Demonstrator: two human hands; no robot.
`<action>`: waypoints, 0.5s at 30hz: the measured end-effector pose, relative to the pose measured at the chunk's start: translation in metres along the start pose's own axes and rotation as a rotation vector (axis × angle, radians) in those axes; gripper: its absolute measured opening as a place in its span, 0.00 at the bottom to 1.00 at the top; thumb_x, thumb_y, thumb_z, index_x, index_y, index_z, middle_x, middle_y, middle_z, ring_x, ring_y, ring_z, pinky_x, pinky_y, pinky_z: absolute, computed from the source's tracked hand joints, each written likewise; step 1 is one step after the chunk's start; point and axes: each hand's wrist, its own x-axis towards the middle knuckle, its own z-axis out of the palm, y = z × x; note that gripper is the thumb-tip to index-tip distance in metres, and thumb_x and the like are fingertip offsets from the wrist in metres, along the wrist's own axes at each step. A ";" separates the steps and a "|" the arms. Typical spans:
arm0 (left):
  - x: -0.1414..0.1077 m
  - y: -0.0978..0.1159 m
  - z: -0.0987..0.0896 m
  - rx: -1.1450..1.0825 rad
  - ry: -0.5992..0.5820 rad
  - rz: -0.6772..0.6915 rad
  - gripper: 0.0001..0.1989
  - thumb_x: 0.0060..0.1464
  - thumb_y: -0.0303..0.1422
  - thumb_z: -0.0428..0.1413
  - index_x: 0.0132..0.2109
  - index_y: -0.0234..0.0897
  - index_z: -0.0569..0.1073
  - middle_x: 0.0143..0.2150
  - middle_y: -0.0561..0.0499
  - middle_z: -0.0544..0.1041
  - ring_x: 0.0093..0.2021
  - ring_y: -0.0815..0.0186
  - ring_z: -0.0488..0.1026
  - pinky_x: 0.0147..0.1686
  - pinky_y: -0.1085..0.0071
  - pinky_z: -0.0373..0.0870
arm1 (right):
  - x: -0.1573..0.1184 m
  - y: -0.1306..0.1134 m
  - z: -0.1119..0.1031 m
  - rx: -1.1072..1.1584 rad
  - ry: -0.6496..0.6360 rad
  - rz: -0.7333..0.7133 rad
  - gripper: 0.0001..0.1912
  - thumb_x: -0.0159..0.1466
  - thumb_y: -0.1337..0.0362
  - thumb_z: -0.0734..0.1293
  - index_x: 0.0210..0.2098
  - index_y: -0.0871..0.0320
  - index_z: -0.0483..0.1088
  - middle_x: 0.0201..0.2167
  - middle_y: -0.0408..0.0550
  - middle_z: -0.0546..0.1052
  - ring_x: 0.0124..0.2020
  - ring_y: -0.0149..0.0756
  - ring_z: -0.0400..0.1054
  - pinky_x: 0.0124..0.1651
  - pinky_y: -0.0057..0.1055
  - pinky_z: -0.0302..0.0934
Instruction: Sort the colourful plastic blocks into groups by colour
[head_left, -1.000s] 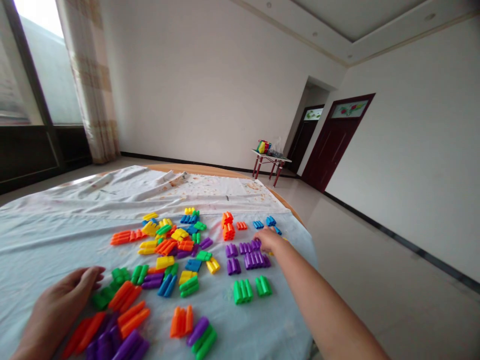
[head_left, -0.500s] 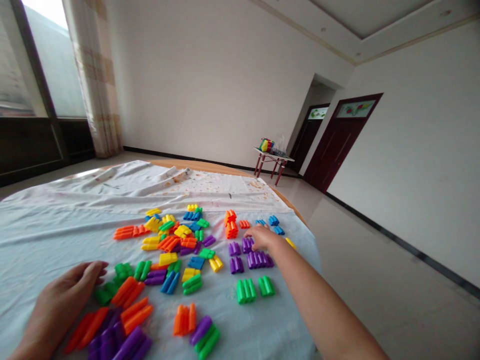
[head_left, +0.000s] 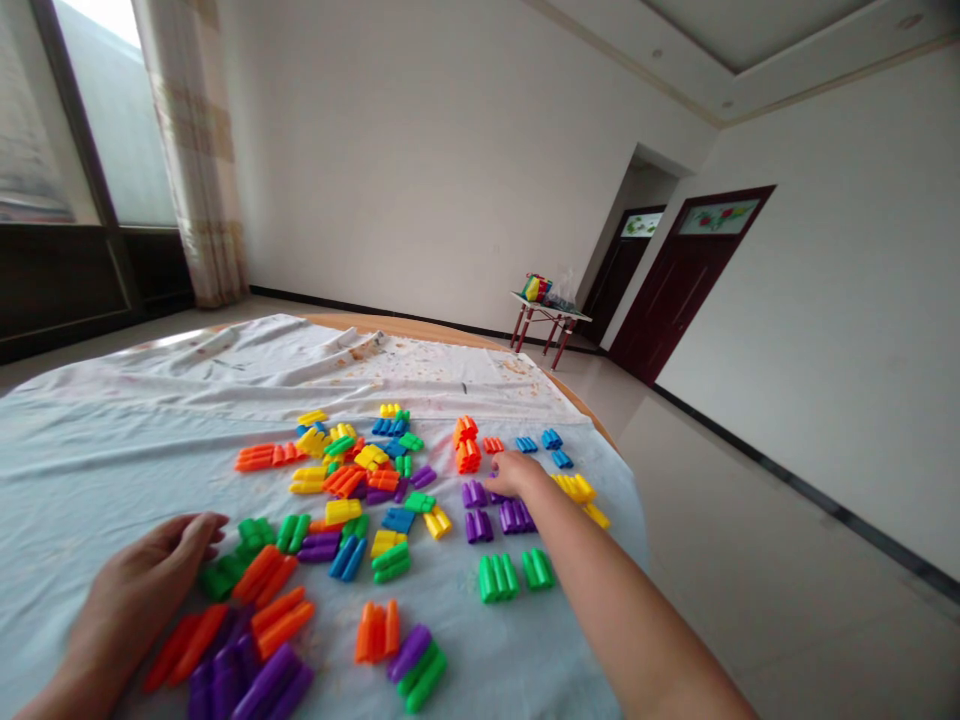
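Note:
My right hand (head_left: 511, 474) reaches over the purple pieces (head_left: 516, 516) on the right of the table, fingers pointing down and partly hidden; what they hold, if anything, cannot be made out. Beside it lie orange pieces (head_left: 467, 445), blue pieces (head_left: 551, 440), yellow pieces (head_left: 576, 488) and green pieces (head_left: 498, 578), grouped by colour. On the left, my left hand (head_left: 161, 560) rests near dark green pieces (head_left: 223, 576), its thumb and fingers close together, with nothing clearly visible in them. A mixed heap of coloured pieces (head_left: 345, 480) lies between the hands.
A light cloth (head_left: 90, 460) covers the round table. Near its front edge lie larger-looking purple pieces (head_left: 259, 685) and orange pieces (head_left: 375, 632). Beyond the table stand a small side table (head_left: 551, 308) with a colourful bag, a curtain (head_left: 199, 150) and dark red doors (head_left: 694, 280).
The view has shifted slightly. My right hand has moved a little left over the purple pieces, and more of the yellow pieces shows beside my forearm. My left hand stays near the green pieces.

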 end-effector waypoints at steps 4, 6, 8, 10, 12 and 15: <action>-0.002 0.006 -0.002 -0.058 -0.057 -0.080 0.25 0.49 0.53 0.42 0.40 0.43 0.73 0.35 0.52 0.80 0.39 0.57 0.76 0.36 0.67 0.71 | 0.001 -0.007 -0.001 -0.024 -0.005 0.058 0.23 0.53 0.54 0.66 0.47 0.57 0.71 0.49 0.55 0.74 0.50 0.47 0.68 0.47 0.37 0.62; -0.004 0.010 -0.003 -0.076 -0.048 -0.082 0.25 0.48 0.53 0.42 0.39 0.43 0.73 0.34 0.52 0.80 0.38 0.56 0.76 0.35 0.65 0.71 | 0.003 -0.009 0.001 -0.035 -0.003 0.077 0.24 0.53 0.55 0.67 0.47 0.57 0.71 0.49 0.56 0.73 0.51 0.47 0.67 0.47 0.37 0.62; -0.005 0.012 -0.004 -0.082 -0.027 -0.078 0.24 0.47 0.53 0.43 0.38 0.43 0.74 0.33 0.51 0.80 0.37 0.55 0.76 0.35 0.64 0.71 | 0.004 -0.010 0.003 -0.042 -0.003 0.089 0.24 0.52 0.56 0.68 0.47 0.58 0.71 0.49 0.57 0.73 0.50 0.47 0.68 0.47 0.37 0.62; -0.006 0.012 -0.005 -0.084 -0.019 -0.075 0.23 0.47 0.52 0.43 0.38 0.43 0.74 0.33 0.51 0.80 0.37 0.55 0.76 0.34 0.64 0.71 | 0.006 -0.009 0.004 -0.044 -0.002 0.096 0.24 0.52 0.56 0.68 0.47 0.57 0.71 0.49 0.57 0.74 0.50 0.47 0.68 0.47 0.37 0.62; -0.006 0.010 -0.004 -0.089 -0.028 -0.073 0.23 0.47 0.52 0.44 0.38 0.43 0.74 0.33 0.51 0.80 0.37 0.55 0.76 0.34 0.65 0.71 | 0.008 -0.007 0.004 -0.043 0.004 0.106 0.24 0.52 0.57 0.68 0.48 0.57 0.70 0.49 0.56 0.73 0.50 0.47 0.68 0.47 0.37 0.62; -0.004 0.007 -0.003 -0.092 -0.045 -0.083 0.24 0.48 0.52 0.43 0.40 0.43 0.73 0.35 0.51 0.80 0.38 0.56 0.76 0.34 0.66 0.71 | 0.010 -0.005 0.003 -0.041 0.019 0.135 0.24 0.53 0.60 0.68 0.49 0.58 0.69 0.50 0.57 0.73 0.50 0.47 0.68 0.46 0.37 0.63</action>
